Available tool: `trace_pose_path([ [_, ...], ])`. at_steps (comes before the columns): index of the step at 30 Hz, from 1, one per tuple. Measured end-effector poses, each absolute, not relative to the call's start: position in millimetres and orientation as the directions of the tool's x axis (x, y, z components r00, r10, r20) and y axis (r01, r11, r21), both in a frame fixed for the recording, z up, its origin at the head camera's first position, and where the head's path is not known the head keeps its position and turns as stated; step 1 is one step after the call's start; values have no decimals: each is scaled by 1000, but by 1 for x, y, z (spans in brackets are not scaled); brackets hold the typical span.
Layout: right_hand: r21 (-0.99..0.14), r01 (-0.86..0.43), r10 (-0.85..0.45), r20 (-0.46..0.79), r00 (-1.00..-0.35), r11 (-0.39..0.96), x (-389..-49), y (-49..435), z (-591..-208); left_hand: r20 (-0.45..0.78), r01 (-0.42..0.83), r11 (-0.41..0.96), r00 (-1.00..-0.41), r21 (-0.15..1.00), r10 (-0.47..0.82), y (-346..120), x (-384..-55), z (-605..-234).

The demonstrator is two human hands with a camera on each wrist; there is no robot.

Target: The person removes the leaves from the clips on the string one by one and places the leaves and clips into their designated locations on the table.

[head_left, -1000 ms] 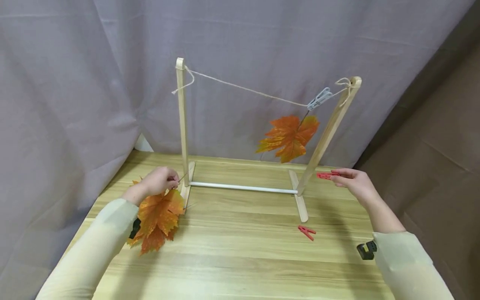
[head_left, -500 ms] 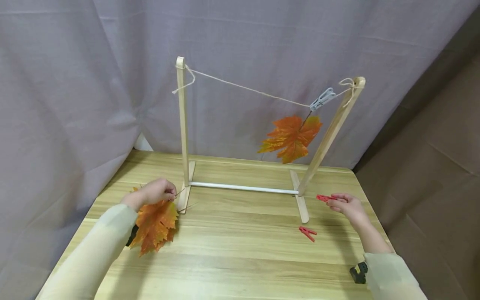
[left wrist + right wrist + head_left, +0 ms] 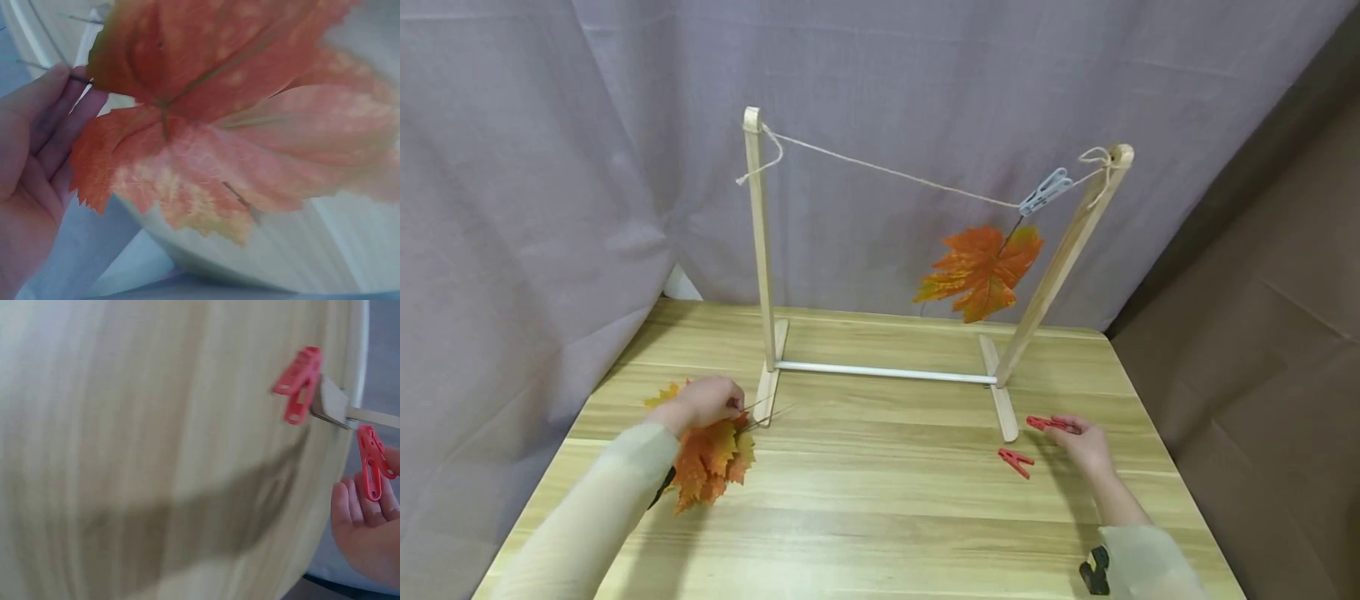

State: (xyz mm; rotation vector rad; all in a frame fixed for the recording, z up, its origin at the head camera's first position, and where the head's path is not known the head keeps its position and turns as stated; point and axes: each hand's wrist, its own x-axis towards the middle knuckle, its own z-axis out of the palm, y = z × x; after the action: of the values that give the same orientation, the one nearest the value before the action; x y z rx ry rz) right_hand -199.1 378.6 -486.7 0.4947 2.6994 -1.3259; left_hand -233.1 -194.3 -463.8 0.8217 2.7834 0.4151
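My left hand [image 3: 703, 402] pinches the thin stems of several orange artificial maple leaves [image 3: 703, 462]; the bunch hangs below it and fills much of the left wrist view. On the right, my right hand [image 3: 1084, 444] holds a red clothespin [image 3: 1047, 423] between thumb and fingers, low near the table. A second red clothespin [image 3: 1016, 462] lies on the table just left of that hand. Up on the string [image 3: 887, 172], a pale blue clothespin [image 3: 1046, 192] grips the stem of one hanging orange leaf [image 3: 983, 271].
A wooden stand with a left post [image 3: 760, 250], a right post [image 3: 1067, 258] and a white crossbar [image 3: 886, 371] rises from the wooden table [image 3: 865, 517]. Its feet rest near the table's back. Grey cloth [image 3: 880, 75] hangs behind.
My right hand has come down and slightly left with the red clothespin, nearer the one on the table. The left hand with the leaves has dropped a little.
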Motion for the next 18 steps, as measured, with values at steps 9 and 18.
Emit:
trace_pose_path([
  [9,-708,339,261,-222,-939,620,-193,381,-514,26,396,854,-911,338,412,-189,-226,-492],
  [18,-647,309,255,-180,-950,697,-189,378,-521,159,292,801,-956,522,245,-186,-214,-520],
])
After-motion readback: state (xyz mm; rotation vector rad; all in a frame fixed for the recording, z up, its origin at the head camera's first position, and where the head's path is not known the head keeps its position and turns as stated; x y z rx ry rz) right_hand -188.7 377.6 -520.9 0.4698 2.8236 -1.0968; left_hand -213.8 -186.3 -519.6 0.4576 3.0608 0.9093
